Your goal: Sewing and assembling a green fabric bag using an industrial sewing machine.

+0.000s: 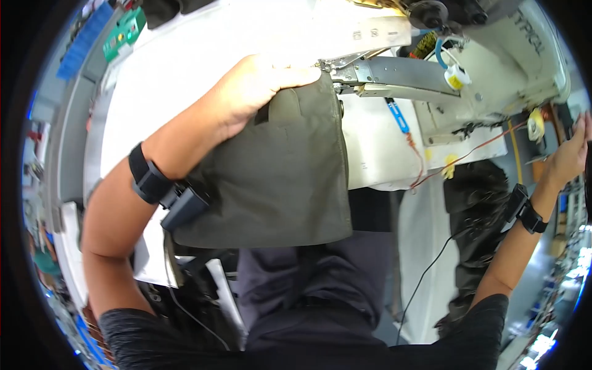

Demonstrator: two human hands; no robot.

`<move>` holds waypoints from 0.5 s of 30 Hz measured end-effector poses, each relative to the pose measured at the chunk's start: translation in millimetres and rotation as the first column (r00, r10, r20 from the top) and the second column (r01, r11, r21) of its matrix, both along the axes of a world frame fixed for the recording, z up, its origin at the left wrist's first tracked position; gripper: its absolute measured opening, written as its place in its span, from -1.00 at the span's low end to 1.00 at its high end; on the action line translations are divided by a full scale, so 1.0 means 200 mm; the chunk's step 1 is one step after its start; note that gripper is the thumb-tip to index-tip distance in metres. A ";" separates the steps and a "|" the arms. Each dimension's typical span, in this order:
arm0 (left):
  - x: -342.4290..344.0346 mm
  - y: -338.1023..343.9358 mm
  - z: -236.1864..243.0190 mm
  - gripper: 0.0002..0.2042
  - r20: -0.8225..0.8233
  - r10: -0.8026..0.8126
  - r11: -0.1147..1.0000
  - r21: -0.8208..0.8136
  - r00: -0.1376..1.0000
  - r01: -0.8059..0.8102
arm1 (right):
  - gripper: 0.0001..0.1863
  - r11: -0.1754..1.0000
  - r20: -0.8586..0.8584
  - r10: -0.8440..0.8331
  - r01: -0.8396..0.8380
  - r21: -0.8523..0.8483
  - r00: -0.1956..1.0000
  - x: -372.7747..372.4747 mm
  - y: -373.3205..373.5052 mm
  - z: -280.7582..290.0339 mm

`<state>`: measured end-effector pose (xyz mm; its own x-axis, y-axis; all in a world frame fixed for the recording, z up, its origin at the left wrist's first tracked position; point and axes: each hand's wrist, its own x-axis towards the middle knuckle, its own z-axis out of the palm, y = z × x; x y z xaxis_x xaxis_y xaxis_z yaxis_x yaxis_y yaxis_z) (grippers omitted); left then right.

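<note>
My left hand [262, 86] pinches the top edge of a dark olive garment piece [283, 179], thumb stretched along it toward the sewing machine's presser foot [327, 68]. The fingers beyond the thumb are washed out by bright light. The cloth hangs flat over the table's near edge, with a flap-like strip near its top. Far to the right, my right hand [570, 154] is raised away from the machine. Its fingertips point up at the picture's rim and are partly cut off, beside a dark edge I cannot make out.
The pale sewing machine [493, 68] has a narrow arm [407, 77] reaching left. A blue-handled thread snipper [398, 115] on an orange cord lies below it. Dark garment pieces [475, 203] hang at right. A green box [123, 35] stands at the far left of the white table [172, 80].
</note>
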<state>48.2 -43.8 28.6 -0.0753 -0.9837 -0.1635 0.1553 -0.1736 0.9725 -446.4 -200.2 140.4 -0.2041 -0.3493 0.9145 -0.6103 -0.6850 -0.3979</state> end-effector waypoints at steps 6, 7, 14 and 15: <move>0.03 0.03 -0.03 -0.55 0.037 -0.008 1.000 -0.016 0.999 0.008 | -0.47 0.986 0.069 0.018 -0.029 0.164 0.997 -0.10 -0.43 -0.06; 0.03 0.03 -0.04 -0.62 0.004 -0.012 0.999 -0.037 1.000 0.013 | -0.45 0.986 0.040 -0.025 0.018 0.164 0.999 -0.06 -0.43 -0.08; 0.01 0.01 -0.10 -0.66 -0.031 0.023 0.996 -0.086 0.999 -0.025 | -0.47 0.978 0.112 -0.023 0.000 0.206 0.993 -0.11 -0.59 -0.10; 0.01 0.01 -0.08 -0.66 -0.022 0.016 0.997 -0.077 1.000 -0.018 | -0.47 0.978 0.114 -0.033 0.009 0.206 0.993 -0.12 -0.60 -0.11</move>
<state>49.9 -42.4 12.2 -0.0610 -0.9945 -0.0855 0.1784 -0.0951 0.9794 -470.7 -320.6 117.8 -0.3140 -0.5214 0.7934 -0.5650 -0.5690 -0.5975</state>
